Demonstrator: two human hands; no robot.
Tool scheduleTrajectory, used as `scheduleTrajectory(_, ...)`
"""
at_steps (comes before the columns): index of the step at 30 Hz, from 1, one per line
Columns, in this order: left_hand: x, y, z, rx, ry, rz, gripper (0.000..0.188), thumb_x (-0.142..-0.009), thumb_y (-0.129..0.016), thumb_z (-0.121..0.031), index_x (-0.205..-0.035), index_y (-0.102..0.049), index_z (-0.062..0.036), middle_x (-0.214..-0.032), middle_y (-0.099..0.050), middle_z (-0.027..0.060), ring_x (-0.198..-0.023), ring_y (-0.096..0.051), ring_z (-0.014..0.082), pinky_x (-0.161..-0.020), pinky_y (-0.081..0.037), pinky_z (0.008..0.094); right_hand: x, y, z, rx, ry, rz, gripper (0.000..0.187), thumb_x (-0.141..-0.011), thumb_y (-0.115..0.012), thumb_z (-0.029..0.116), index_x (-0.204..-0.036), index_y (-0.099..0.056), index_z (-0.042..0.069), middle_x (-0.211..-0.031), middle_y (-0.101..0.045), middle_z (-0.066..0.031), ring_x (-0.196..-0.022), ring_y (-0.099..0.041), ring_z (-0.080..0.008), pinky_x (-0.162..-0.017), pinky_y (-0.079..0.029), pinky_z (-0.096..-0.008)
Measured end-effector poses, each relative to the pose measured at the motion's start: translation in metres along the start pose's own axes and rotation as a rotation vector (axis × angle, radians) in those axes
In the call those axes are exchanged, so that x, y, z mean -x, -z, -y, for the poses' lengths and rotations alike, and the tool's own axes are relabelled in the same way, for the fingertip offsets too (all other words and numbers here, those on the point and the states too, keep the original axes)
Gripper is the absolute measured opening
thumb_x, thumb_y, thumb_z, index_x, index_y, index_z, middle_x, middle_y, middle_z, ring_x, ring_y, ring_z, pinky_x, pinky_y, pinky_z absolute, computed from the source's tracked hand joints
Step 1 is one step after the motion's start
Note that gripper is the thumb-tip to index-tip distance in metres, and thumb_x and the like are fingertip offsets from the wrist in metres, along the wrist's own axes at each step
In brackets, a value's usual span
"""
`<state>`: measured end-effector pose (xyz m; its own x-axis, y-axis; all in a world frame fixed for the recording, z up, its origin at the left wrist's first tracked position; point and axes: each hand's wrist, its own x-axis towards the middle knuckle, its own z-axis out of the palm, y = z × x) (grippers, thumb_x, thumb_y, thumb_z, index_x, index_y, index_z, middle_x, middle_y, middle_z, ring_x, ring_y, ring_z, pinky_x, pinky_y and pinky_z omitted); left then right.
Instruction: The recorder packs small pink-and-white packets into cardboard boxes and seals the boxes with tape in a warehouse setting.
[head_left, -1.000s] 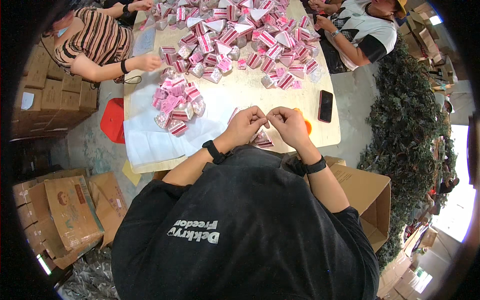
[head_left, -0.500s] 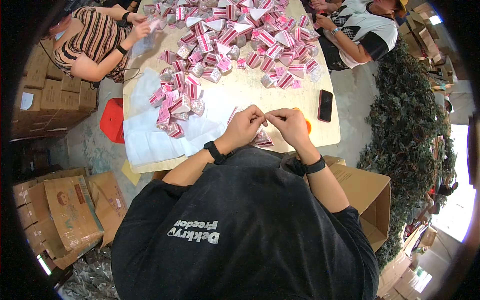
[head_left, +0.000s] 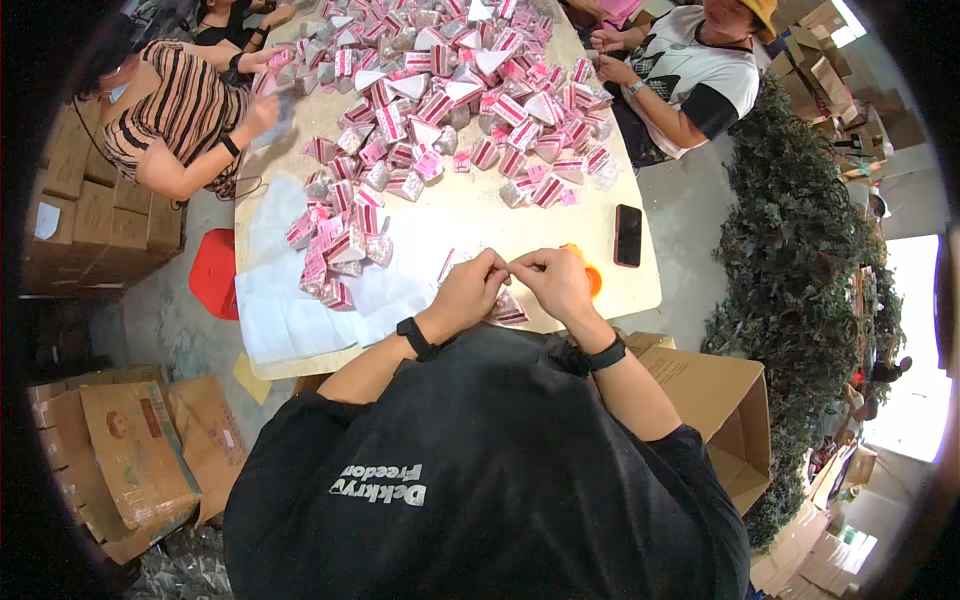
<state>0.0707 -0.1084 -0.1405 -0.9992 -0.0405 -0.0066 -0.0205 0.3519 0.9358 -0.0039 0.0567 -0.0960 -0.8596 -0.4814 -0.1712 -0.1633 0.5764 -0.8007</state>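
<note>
Over the near edge of the table, my left hand (head_left: 469, 297) and my right hand (head_left: 556, 287) meet with their fingertips pinched together. Whatever sits between the fingertips is too small to make out. Just below them lies a small wedge-shaped clear packet (head_left: 509, 309) with pink and white stripes, partly covered by my left hand. Another striped packet (head_left: 445, 265) shows in part behind that hand. To the right of my right hand is an orange, ring-like object (head_left: 592, 277), partly hidden by it.
A large heap of similar packets (head_left: 430, 105) covers the far table, and a smaller cluster (head_left: 345, 243) rests by white sheets (head_left: 290, 325). A phone (head_left: 628, 236) lies right. Co-workers handle bags on both sides. An open carton (head_left: 710, 385) stands beside me; a red stool (head_left: 213, 272) is left.
The whole view has shifted, with the table sitting lower and further left. My hands keep their pinch. The striped-shirt co-worker's hands have moved apart, one holding something pink.
</note>
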Motion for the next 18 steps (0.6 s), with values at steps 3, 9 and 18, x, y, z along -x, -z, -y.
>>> scheduleTrajectory(3,0.000,0.000,0.002,-0.032,-0.040,0.004,0.011,-0.097,-0.060,-0.010,-0.099,-0.060,0.0010,-0.082,-0.069,0.0157,-0.073,-0.068,0.0273,-0.066,-0.051,0.0354,0.001,0.001,0.003,0.002,-0.013,0.002,0.023,-0.085,-0.074,0.023,-0.091,-0.076,0.001,-0.075,-0.072,-0.0140,-0.063,-0.067,-0.0216,-0.061,-0.051,-0.0330)
scheduleTrajectory(9,0.000,0.000,0.002,0.016,-0.037,0.023,0.014,-0.100,-0.057,-0.013,-0.102,-0.058,0.0002,-0.085,-0.071,0.0140,-0.075,-0.069,0.0272,-0.068,-0.052,0.0350,-0.002,-0.011,-0.018,-0.006,0.101,-0.009,0.018,-0.089,-0.069,0.018,-0.093,-0.071,0.000,-0.080,-0.067,-0.0166,-0.071,-0.066,-0.0250,-0.064,-0.050,-0.0355)
scheduleTrajectory(18,-0.009,-0.004,0.016,0.239,0.050,0.021,0.018,-0.100,-0.059,-0.015,-0.105,-0.063,0.0017,-0.086,-0.070,0.0096,-0.080,-0.067,0.0168,-0.074,-0.051,0.0305,-0.013,-0.015,-0.032,-0.198,0.289,-0.066,0.010,-0.093,-0.062,0.007,-0.098,-0.059,-0.001,-0.086,-0.060,-0.0119,-0.080,-0.059,-0.0234,-0.072,-0.049,-0.0357)
